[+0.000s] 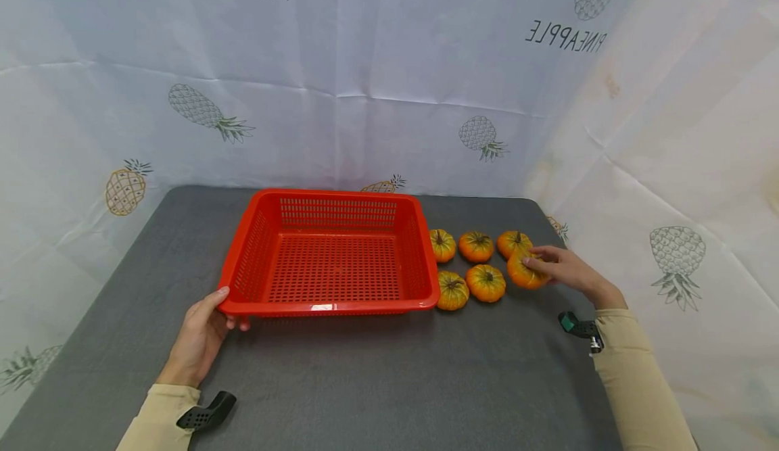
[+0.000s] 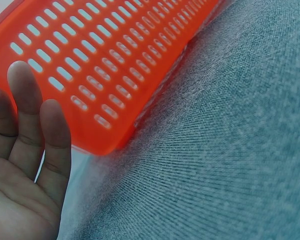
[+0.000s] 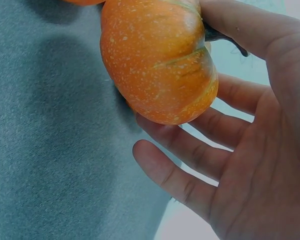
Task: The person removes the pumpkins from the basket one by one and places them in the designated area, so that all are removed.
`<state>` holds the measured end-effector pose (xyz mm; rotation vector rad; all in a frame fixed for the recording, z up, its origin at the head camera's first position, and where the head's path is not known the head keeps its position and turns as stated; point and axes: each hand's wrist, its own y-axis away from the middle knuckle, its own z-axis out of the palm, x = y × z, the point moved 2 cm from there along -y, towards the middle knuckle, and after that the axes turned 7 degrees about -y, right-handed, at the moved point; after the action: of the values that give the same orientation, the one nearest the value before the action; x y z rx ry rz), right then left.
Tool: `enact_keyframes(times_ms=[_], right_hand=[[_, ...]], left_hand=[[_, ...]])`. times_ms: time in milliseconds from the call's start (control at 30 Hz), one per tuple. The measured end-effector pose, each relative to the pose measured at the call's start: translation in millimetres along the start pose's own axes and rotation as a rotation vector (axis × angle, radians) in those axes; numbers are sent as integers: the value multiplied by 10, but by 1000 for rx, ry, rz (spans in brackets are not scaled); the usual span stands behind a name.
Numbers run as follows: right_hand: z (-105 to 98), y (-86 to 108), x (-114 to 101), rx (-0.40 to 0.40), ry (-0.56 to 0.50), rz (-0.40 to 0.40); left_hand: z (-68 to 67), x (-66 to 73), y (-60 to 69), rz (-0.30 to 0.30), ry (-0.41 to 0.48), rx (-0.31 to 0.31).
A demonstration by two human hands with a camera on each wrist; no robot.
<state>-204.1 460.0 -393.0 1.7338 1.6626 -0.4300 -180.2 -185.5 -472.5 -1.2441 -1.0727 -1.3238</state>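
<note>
A red plastic basket [image 1: 335, 307] with slotted sides stands on the grey table. My left hand [image 1: 199, 333] grips its near left corner, thumb over the rim. In the left wrist view, the fingers [image 2: 29, 120] of that hand are fairly straight beside the slotted outer wall. My right hand [image 1: 569, 270] holds a small orange pumpkin [image 1: 522, 272] between thumb and fingers, at the right end of a group of pumpkins. The right wrist view shows this pumpkin [image 3: 160, 60] tilted, its dark stem beside the thumb and the fingers under its side.
Several similar pumpkins, among them one at the front [image 1: 485, 283] and one at the back [image 1: 476, 247], sit in two rows right of the basket. The nearest ones stand close against its right side. A white pineapple-print cloth [image 1: 389, 45] hangs behind the table [image 1: 389, 383].
</note>
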Motion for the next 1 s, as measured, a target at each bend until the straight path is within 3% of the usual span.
enact_keyframes(times_ms=[1000], right_hand=[[180,-22,239,-76,-38,94]], left_hand=[[-6,20,23,-6,-48,8]])
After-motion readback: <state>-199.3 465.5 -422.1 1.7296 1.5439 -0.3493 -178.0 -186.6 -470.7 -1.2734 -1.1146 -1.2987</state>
